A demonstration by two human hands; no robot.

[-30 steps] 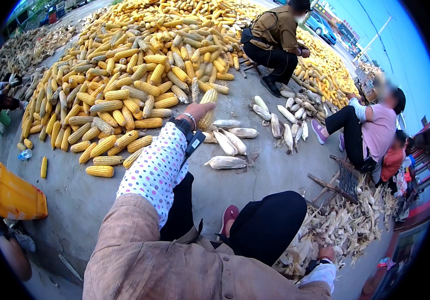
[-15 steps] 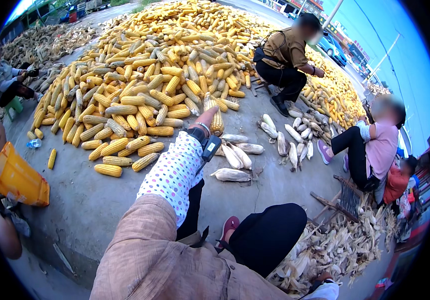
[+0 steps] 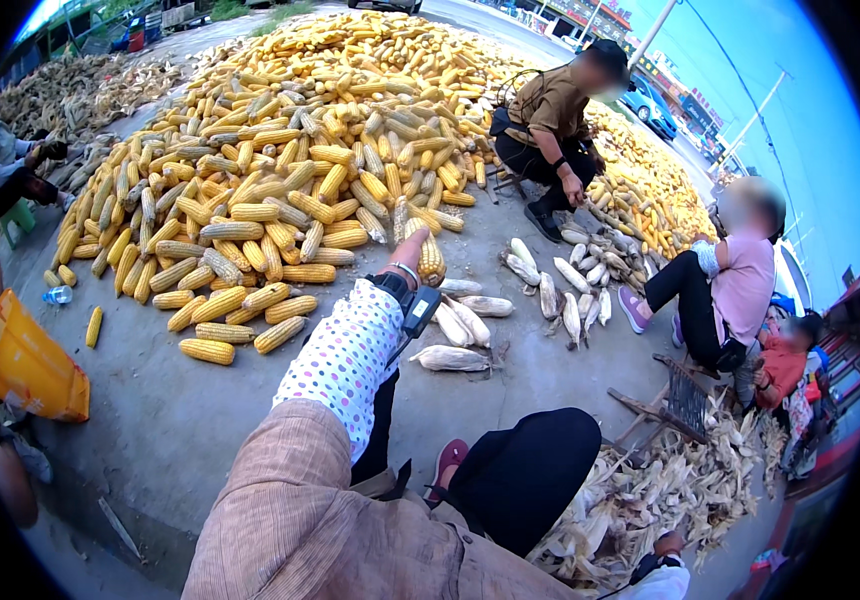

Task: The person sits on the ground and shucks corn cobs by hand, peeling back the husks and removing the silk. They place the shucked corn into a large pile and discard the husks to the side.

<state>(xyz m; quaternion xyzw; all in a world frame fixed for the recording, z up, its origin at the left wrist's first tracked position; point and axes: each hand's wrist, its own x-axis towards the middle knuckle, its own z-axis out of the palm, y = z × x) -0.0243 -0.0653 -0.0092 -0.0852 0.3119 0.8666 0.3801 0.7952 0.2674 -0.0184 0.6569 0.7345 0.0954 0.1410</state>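
Note:
My left hand (image 3: 403, 252), below a polka-dot sleeve and a wrist strap with a small dark device, grips a yellow corn cob (image 3: 432, 263) at the front of the big cob pile (image 3: 250, 140). Just right of it lie several pale, husk-covered ears (image 3: 460, 325) on the concrete. My right hand (image 3: 668, 545) is low at the lower right beside the heap of dry husks (image 3: 610, 500); its fingers are too hidden to read.
A person in brown (image 3: 545, 115) crouches behind; one in pink (image 3: 740, 280) sits right, near a wooden folding seat (image 3: 680, 400) and a person in red (image 3: 785, 365). An orange bucket (image 3: 30, 365), a plastic bottle (image 3: 58, 295) and other people (image 3: 5, 170) are at left.
The view has shifted slightly. The crouching person in brown has lowered a hand toward the cobs. My left hand stays on the cob with little visible movement.

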